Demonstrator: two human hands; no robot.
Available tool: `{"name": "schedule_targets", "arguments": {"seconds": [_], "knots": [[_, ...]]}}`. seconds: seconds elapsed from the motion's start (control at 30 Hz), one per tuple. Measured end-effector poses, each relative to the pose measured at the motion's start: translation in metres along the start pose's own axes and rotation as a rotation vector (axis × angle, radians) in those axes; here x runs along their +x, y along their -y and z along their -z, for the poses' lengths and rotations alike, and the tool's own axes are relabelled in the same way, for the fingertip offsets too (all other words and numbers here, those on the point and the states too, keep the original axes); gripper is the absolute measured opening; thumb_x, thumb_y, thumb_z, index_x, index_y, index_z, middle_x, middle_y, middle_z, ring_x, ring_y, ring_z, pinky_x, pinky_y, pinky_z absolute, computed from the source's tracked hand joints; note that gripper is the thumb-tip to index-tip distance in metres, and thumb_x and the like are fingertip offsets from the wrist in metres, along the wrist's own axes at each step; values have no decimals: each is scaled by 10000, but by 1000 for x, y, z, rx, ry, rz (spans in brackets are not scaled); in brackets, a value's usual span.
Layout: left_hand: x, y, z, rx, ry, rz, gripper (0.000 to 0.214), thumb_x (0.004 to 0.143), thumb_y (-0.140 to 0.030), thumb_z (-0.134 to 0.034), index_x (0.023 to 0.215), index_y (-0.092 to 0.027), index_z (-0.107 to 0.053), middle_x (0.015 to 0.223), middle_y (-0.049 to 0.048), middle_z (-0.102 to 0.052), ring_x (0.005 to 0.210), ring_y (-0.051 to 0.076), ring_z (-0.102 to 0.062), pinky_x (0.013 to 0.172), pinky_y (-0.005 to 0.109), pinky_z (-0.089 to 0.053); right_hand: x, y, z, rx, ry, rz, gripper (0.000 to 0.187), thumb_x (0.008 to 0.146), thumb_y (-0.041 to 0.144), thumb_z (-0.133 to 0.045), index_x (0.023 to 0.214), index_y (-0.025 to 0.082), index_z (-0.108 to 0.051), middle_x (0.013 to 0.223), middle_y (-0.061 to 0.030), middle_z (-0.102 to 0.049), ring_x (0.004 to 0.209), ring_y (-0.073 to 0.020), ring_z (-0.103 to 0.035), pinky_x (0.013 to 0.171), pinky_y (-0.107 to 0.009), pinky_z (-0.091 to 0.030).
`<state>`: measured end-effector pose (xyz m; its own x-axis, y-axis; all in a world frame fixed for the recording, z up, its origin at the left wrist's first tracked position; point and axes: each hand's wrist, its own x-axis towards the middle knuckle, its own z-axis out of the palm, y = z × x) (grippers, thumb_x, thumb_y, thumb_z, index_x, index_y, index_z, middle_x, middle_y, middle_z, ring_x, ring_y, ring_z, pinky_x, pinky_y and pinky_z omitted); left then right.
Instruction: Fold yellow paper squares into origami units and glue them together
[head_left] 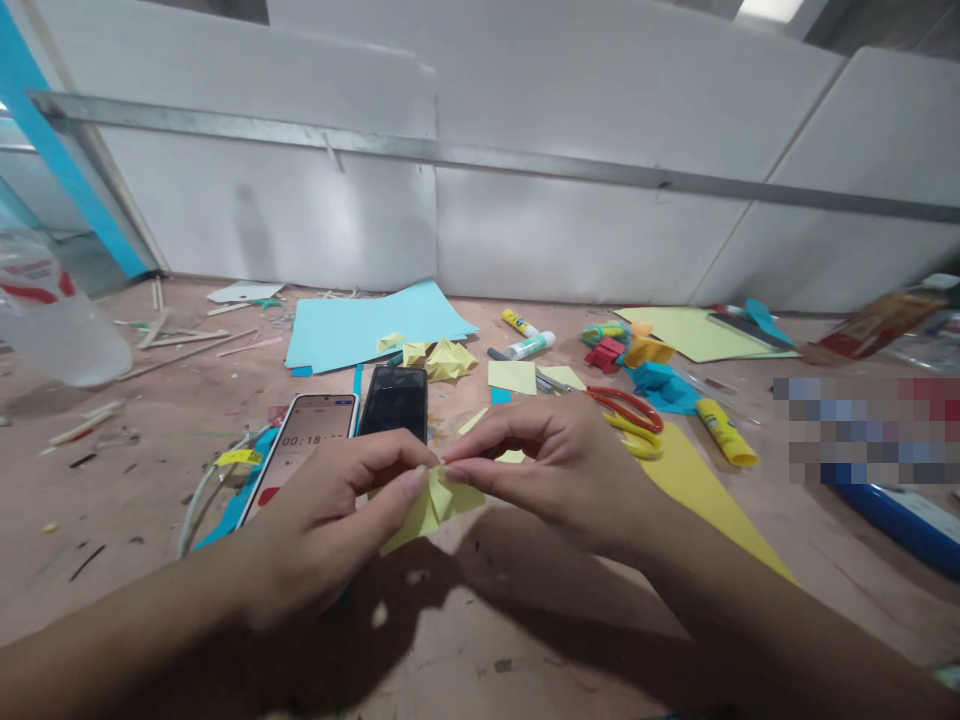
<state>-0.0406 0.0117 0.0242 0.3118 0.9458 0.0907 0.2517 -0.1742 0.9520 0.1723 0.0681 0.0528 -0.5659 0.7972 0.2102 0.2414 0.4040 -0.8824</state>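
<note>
A small folded piece of yellow paper [435, 508] is held between both hands just above the table. My left hand [330, 520] pinches its left side with thumb and fingers closed. My right hand [555, 460] pinches its upper right corner, fingers curled together. Just beyond the hands lie two phones: one with a lit timer screen [304, 440] and one with a dark screen [395, 402]. Several folded yellow paper pieces [439, 358] sit further back by a light blue sheet [360, 330].
Red-and-yellow scissors [630, 415], glue sticks [529, 346] [726, 434], a yellow paper triangle [697, 490], coloured folded scraps [637, 360] and a yellow-green sheet [697, 335] lie to the right. A plastic bottle [52, 315] stands at the left. White panels wall the back.
</note>
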Motion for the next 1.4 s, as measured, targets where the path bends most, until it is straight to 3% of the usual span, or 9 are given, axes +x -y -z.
{"name": "schedule_targets", "arguments": {"seconds": [0.1, 0.23, 0.43, 0.6, 0.93, 1.17, 1.4], "knots": [[2, -3, -2, -12, -23, 5, 246, 979, -400, -596, 897, -213, -733, 738, -38, -643, 688, 111, -538, 617, 176, -399, 0, 0, -1, 5, -18, -6, 67, 779, 246, -844, 802, 182, -843, 732, -36, -810, 639, -140, -721, 559, -191, -533], [4, -4, -5, -130, -54, 52, 200, 938, -365, -669, 846, -200, -733, 737, -21, -689, 679, 110, -597, 605, 169, -446, 2, -3, 0, 193, -52, -93, 134, 736, 281, -889, 844, 216, -846, 797, -24, -822, 708, -140, -738, 633, -197, -560], [5, -8, -7, -243, -115, 49, 165, 903, -341, -724, 827, -197, -750, 731, -12, -732, 665, 115, -686, 612, 167, -536, 1, -6, 5, 290, 38, -200, 195, 765, 367, -880, 904, 233, -856, 876, -45, -832, 794, -183, -743, 732, -276, -570], [7, -10, -8, -235, -134, 39, 145, 899, -314, -727, 816, -202, -769, 722, -12, -750, 655, 115, -691, 603, 161, -550, 1, -6, 5, 221, -5, -221, 203, 737, 376, -898, 823, 197, -853, 828, -59, -818, 761, -204, -723, 715, -304, -553], [7, -5, -12, -231, -267, 22, 147, 875, -339, -776, 811, -207, -787, 761, 2, -809, 725, 130, -731, 649, 157, -561, 2, -4, -13, 454, -15, -171, 72, 739, 220, -899, 773, 203, -839, 775, -18, -813, 728, -158, -746, 684, -227, -583], [6, -5, -12, -278, -250, 46, 142, 869, -351, -791, 828, -215, -799, 773, -1, -811, 760, 138, -746, 697, 169, -581, 0, -3, -15, 449, -52, -165, 53, 744, 202, -894, 762, 208, -845, 773, -18, -813, 716, -147, -743, 672, -209, -584], [6, -8, -12, -394, -198, 82, 140, 845, -355, -812, 803, -222, -806, 753, 7, -812, 690, 118, -712, 623, 150, -540, 3, -3, -13, 475, -100, -240, 220, 662, 292, -946, 844, 200, -862, 768, -45, -805, 667, -140, -682, 637, -240, -546]]}}
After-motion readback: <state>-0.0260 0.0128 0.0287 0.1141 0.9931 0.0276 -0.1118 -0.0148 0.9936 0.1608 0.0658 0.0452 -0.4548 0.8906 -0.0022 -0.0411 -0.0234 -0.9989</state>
